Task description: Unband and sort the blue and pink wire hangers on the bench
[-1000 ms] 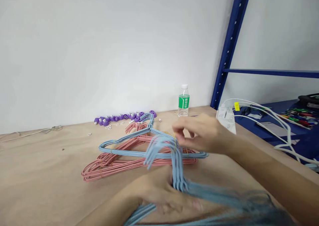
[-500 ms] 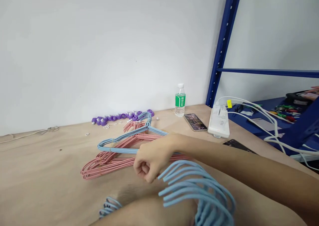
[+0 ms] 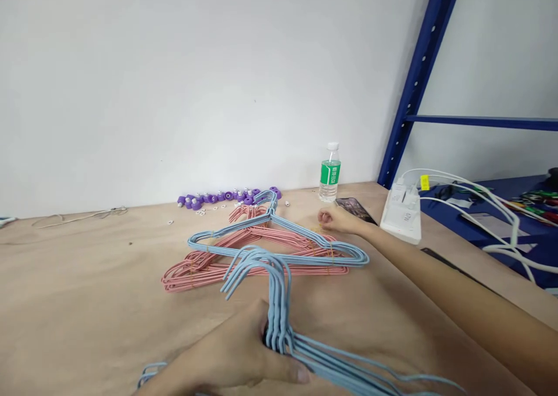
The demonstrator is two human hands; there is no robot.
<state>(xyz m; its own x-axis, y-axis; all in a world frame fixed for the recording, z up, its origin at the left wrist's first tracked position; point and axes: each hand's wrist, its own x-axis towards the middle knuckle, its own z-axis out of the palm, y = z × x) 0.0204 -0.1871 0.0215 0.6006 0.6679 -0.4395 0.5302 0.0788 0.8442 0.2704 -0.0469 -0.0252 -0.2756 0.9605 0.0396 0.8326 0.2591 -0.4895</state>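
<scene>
My left hand [image 3: 235,346] is wrapped round the necks of a bundle of light-blue clothes hangers [image 3: 276,303], low in the view. Their hooks point up and bend to the left. My right hand [image 3: 336,218] is farther off on the table, its fingers curled together beside some thin yellowish bands [image 3: 319,229]. Whatever is between those fingers is too small to make out. Between the hands lies a banded stack of blue hangers [image 3: 244,255] on top of pink hangers [image 3: 187,277].
Purple knob-like parts [image 3: 209,198] with white pieces line the wall. A water bottle [image 3: 329,174], a phone [image 3: 355,209] and a white power strip [image 3: 401,216] with cables stand at the right. Beyond is a blue shelf frame [image 3: 403,111].
My right hand has moved away from the held hangers, out to the yellowish bands near the phone. The blue bundle in my left hand has shifted left, and the view has turned slightly left.
</scene>
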